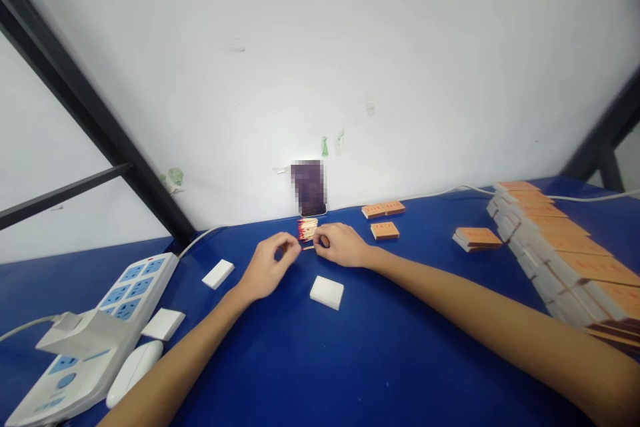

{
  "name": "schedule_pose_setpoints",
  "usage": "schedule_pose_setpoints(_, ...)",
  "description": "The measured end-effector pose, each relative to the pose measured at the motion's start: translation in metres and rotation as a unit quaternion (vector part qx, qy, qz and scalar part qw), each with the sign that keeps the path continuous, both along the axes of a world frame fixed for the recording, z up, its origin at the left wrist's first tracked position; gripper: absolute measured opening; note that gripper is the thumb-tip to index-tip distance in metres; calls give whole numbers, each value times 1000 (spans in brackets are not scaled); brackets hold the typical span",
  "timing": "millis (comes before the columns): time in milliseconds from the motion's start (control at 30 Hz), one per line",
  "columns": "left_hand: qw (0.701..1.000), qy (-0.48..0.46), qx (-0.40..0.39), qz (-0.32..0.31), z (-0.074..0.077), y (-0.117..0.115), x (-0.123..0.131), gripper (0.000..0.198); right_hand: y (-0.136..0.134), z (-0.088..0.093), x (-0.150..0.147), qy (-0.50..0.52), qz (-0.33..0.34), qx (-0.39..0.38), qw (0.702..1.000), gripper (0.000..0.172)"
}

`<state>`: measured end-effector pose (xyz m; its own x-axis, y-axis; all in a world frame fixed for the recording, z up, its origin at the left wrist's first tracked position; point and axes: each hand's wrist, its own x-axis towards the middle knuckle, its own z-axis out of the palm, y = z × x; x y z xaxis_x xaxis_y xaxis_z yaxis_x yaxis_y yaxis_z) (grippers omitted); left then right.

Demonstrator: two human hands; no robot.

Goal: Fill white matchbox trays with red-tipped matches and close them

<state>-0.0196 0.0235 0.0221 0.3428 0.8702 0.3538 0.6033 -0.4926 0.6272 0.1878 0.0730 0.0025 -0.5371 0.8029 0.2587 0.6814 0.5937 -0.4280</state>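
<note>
In the middle of the blue table, a pile of red-headed matchsticks (308, 228) lies with the heads to the left. My right hand (343, 245) is closed in a pinch beside the pile, on the pale end of a single matchstick (309, 247). My left hand (271, 265) has thumb and index finger pinched together at this matchstick's red end; whether they grip it is too small to tell. Just in front of both hands lies a small white box (327, 292). Two orange-topped matchboxes (383, 209) sit end to end behind another orange matchbox (385, 231), right of my right hand.
Stacked matchboxes (565, 240) fill the right side, with a smaller stack (477, 238) beside them. A phone (309, 188) leans on the wall. To the left are a power strip (145, 300), two white boxes (219, 274) and a rounded white case (135, 373).
</note>
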Motion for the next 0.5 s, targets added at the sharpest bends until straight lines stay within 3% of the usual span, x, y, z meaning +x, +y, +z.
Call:
schedule_pose_setpoints(167, 995, -14, -9, 94, -13, 40, -9, 37, 1, 0, 0, 23, -1, -22, 1000, 8)
schedule_pose_setpoints(300, 992, 32, 39, 117, -19, 40, -11, 31, 1, 0, -1, 48, -27, -4, 998, 9)
schedule_pose_setpoints(400, 989, 98, 89, 70, -20, 32, -10, 21, 0, -1, 0, 36, -44, 16, 998, 15)
schedule_pose_setpoints(500, 991, 113, 79, 7, -19, 26, -8, 22, -1, -2, 1, 11, -50, 38, 998, 20)
